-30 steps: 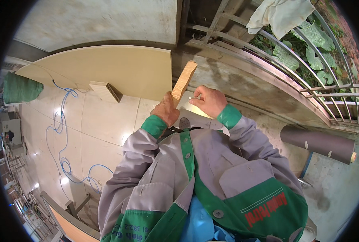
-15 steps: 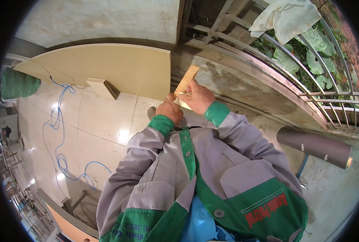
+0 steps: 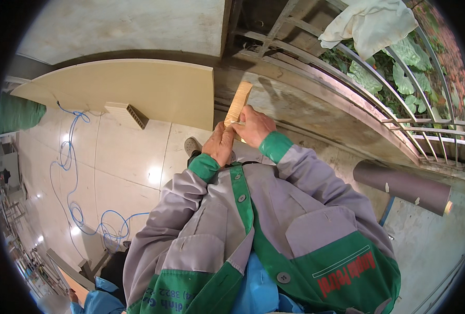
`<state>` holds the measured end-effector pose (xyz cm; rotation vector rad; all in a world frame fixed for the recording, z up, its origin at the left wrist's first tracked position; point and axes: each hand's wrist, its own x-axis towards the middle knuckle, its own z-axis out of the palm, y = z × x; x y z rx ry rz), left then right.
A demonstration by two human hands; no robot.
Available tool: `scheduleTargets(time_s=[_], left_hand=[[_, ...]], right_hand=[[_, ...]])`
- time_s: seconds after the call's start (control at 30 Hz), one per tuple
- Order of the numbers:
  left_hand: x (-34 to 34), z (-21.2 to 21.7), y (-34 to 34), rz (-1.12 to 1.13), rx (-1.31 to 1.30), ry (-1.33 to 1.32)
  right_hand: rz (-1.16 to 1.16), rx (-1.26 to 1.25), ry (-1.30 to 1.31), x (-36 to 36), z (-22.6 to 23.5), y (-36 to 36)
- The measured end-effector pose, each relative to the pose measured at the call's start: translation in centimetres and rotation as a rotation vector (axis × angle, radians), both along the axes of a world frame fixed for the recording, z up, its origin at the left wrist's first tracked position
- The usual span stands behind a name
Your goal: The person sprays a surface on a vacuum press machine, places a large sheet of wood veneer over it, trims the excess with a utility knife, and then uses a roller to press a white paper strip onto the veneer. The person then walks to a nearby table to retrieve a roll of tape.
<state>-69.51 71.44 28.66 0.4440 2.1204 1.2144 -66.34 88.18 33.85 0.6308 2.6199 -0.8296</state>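
A narrow wood-grain strip points away from me, its lower end between my two hands. My left hand is closed on the strip's left side, thumb and fingers pressed to it. Over on the right side, my right hand has curled fingers pinched close to the strip's face. A small pale bit shows at those fingertips, too small to name. The strip's bottom end is mostly covered by my hands.
A large beige panel leans ahead on the left, near a ribbed hollow block. Blue hose coils on the tiles. At right lie a dark roll and metal railing. A person in blue is at lower left.
The strip has turned slightly more upright. My left hand's fingers have straightened along it, and the right hand has shifted slightly. A person in blue has come into view at lower left.
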Motion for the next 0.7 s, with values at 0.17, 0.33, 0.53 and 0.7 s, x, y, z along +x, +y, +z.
scheduleTargets(time_s=[0.17, 0.33, 0.53, 0.7], left_hand=[[-0.6, -0.1, 0.5, 0.046, -0.1, 0.086], [-0.7, -0.1, 0.7, 0.064, -0.016, 0.1], [-0.5, -1.8, 0.6, 0.17, 0.418, -0.109], [-0.9, -0.3, 0.5, 0.169, 0.524, -0.39]], right_hand=[[-0.052, -0.23, 0.031, 0.5, 0.9, 1.6], [0.07, -0.165, -0.124, 1.2, 2.1, 2.6], [0.106, -0.15, -0.075, 1.6, 1.5, 2.8], [0.123, -0.375, 0.064, 2.1, 0.3, 3.6]])
